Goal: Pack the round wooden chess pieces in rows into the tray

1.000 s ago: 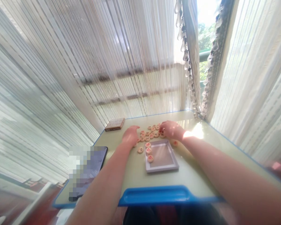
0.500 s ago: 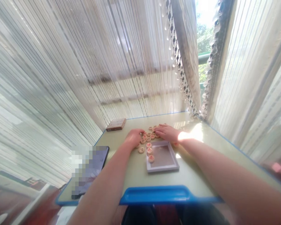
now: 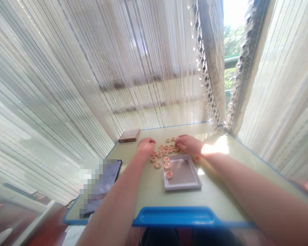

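Where the pale green, blue-edged desk lies nearest, well short of the left grip and the right grip, a long blue plastic trough lines it. Left of the left grip, and nearer, lies a flat dark-edged tablet, partly pixelated. Between the forearms sits a shallow whitish square tray, three round pale discs with red characters along its left side. Just beyond it, between the grips, spread loose round discs with red or dark characters. The left grip is loosely curled beside them; the right bends its fingers down at them. Whether either holds one, I cannot tell. Past the left grip lies a brown-and-white flat box; striped sheer curtains hang behind.
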`<state>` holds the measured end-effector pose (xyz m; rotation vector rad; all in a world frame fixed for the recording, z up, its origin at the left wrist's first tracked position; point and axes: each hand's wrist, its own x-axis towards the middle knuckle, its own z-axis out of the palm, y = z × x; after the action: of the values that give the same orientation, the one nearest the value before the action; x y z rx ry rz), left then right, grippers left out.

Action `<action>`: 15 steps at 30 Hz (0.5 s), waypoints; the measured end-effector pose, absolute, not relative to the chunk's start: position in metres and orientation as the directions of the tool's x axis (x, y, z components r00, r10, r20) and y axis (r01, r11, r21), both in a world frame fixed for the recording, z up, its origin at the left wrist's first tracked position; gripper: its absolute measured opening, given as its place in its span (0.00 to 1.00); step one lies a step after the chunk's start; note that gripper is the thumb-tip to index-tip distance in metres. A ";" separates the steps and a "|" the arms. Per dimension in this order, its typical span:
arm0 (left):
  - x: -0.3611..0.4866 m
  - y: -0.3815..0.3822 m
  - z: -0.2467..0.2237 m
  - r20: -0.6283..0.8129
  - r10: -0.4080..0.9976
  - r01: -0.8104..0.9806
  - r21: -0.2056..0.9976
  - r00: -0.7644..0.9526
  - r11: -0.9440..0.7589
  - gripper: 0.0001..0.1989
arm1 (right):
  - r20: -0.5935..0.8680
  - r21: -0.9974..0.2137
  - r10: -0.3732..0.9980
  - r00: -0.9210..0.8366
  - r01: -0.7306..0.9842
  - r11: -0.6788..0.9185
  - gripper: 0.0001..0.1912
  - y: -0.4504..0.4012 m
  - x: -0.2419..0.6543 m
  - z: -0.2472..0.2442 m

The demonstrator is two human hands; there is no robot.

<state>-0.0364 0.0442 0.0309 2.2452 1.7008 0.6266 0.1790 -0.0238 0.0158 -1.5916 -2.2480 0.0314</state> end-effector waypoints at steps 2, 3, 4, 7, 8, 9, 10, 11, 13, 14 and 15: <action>-0.033 0.039 0.030 0.198 0.935 0.837 0.419 0.295 -0.353 0.11 | 0.324 -0.226 0.901 -0.288 0.901 0.369 0.14 -0.025 0.177 0.016; -0.031 0.037 0.030 0.183 0.924 0.831 0.406 0.335 -0.381 0.11 | 0.336 -0.222 0.895 -0.293 0.899 0.377 0.14 -0.025 0.176 0.016; -0.030 0.033 0.029 0.158 0.915 0.823 0.399 0.371 -0.403 0.12 | 0.346 -0.220 0.892 -0.292 0.899 0.379 0.14 -0.026 0.176 0.015; -0.026 0.025 0.031 0.090 0.892 0.807 0.394 0.443 -0.441 0.14 | 0.359 -0.216 0.902 -0.241 0.918 0.332 0.15 -0.025 0.175 0.014; -0.025 0.023 0.032 0.083 0.886 0.805 0.387 0.456 -0.450 0.15 | 0.361 -0.212 0.906 -0.220 0.927 0.310 0.15 -0.025 0.176 0.014; -0.025 0.022 0.034 0.081 0.882 0.804 0.377 0.465 -0.459 0.15 | 0.359 -0.209 0.911 -0.202 0.934 0.289 0.15 -0.025 0.176 0.014; -0.025 0.021 0.035 0.079 0.877 0.805 0.365 0.473 -0.467 0.15 | 0.356 -0.207 0.915 -0.191 0.938 0.277 0.14 -0.025 0.177 0.013; -0.025 0.021 0.036 0.079 0.872 0.805 0.352 0.483 -0.478 0.15 | 0.354 -0.206 0.916 -0.190 0.939 0.275 0.14 -0.025 0.177 0.013; -0.025 0.021 0.037 0.093 0.857 0.797 0.330 0.506 -0.506 0.14 | 0.349 -0.208 0.918 -0.186 0.940 0.270 0.13 -0.025 0.179 0.014; -0.025 0.021 0.037 0.109 0.848 0.789 0.320 0.519 -0.524 0.13 | 0.350 -0.209 0.921 -0.174 0.943 0.258 0.13 -0.025 0.179 0.015; -0.025 0.021 0.036 0.129 0.837 0.780 0.311 0.532 -0.543 0.13 | 0.354 -0.213 0.923 -0.149 0.948 0.235 0.14 -0.025 0.180 0.016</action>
<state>-0.0248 0.0207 0.0358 2.5554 1.3697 0.3887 0.1804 -0.0246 0.0157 -1.7182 -2.1064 -0.0832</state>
